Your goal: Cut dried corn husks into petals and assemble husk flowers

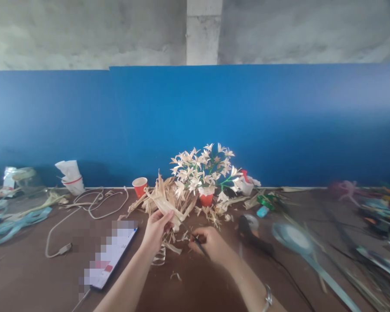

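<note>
My left hand (159,224) is closed on a pale dried corn husk (165,204), pinching its lower end between thumb and fingers. Just to the right, my right hand (209,243) grips a slim dark tool (199,245); its exact kind does not show. The tool's tip is near the husk, and I cannot tell whether they touch. Behind both hands, a bunch of cream husk flowers (198,171) on green stems stands in a red paper cup (206,199). A heap of loose husks (156,190) lies beside it, and small scraps (173,247) are scattered beneath my hands.
A phone (112,255) and a white cable (56,232) lie at left. Farther back stand an orange cup (139,186) and a white cup (74,185). At right are a black corded tool (251,234), a ribbon roll (294,238) and mixed supplies. A blue panel (195,108) borders the table.
</note>
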### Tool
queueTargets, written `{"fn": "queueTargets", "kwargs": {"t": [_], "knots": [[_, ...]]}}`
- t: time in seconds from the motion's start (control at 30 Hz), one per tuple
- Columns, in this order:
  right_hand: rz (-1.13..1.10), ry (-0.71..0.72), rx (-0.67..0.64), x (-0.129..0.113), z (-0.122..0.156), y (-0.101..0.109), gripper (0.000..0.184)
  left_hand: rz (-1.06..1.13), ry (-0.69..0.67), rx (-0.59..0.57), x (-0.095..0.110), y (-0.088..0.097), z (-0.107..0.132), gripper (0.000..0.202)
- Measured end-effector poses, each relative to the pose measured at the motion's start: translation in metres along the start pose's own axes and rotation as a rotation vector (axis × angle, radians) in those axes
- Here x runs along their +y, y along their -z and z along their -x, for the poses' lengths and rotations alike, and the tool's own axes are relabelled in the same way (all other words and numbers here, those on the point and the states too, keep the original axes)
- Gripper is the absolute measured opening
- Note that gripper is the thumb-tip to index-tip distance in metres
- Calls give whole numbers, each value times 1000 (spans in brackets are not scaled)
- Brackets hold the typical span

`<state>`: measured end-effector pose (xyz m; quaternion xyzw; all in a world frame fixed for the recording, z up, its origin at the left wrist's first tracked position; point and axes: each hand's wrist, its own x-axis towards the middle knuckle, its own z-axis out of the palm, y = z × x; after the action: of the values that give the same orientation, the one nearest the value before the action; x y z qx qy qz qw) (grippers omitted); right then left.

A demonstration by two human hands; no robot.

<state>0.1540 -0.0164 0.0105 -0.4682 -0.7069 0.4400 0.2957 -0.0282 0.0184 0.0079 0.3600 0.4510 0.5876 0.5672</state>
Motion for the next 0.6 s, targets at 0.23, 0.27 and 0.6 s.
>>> {"fn": "queueTargets", "kwargs": {"t": [0.23,0.27,0.6], "knots": [[-26,22,28,11,-2,-5,18,107,-45,94,-9,-6,2,31],[-17,24,32,11,-2,-5,17,107,-48,98,-10,-7,2,31],[-49,26,53,20,-8,-9,11,77,-30,80,-11,-11,5,30]]}}
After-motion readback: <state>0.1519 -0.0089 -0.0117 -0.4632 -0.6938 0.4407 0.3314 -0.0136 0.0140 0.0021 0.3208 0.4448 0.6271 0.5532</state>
